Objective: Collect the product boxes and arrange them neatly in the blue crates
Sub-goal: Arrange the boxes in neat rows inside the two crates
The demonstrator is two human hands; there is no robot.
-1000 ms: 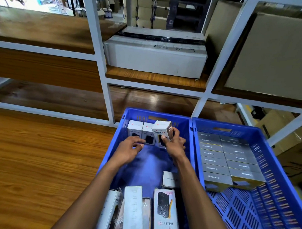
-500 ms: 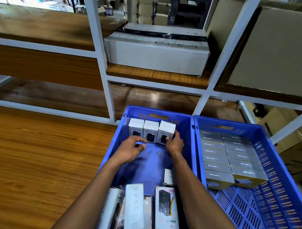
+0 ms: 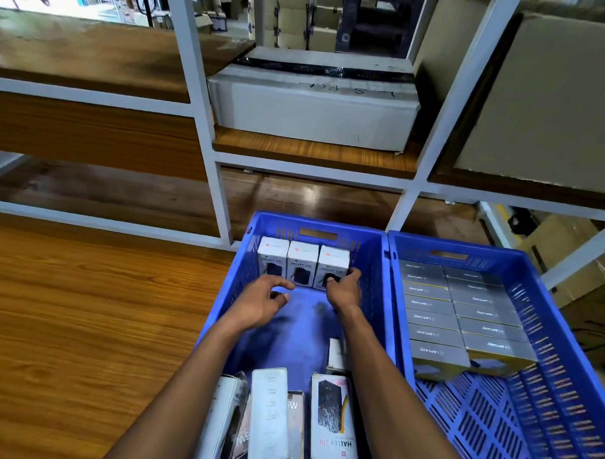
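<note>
I see three white boxes [image 3: 301,265] upright at far wall of left crate [image 3: 244,272]. Right hand [image 3: 343,288] grips rightmost box; left hand [image 3: 261,301] loose, holding nothing. Loose boxes [image 3: 270,417] near edge. Right crate [image 3: 564,358] holds grey boxes [image 3: 459,313]. Carton [image 3: 316,102] on shelf [image 3: 310,150].

Three white product boxes [image 3: 301,267] stand upright, side by side, against the far wall of the left blue crate [image 3: 244,272]; more white boxes [image 3: 270,417] lie loose at its near end. Grey boxes [image 3: 459,313] fill two neat rows in the right blue crate [image 3: 564,358].
</note>
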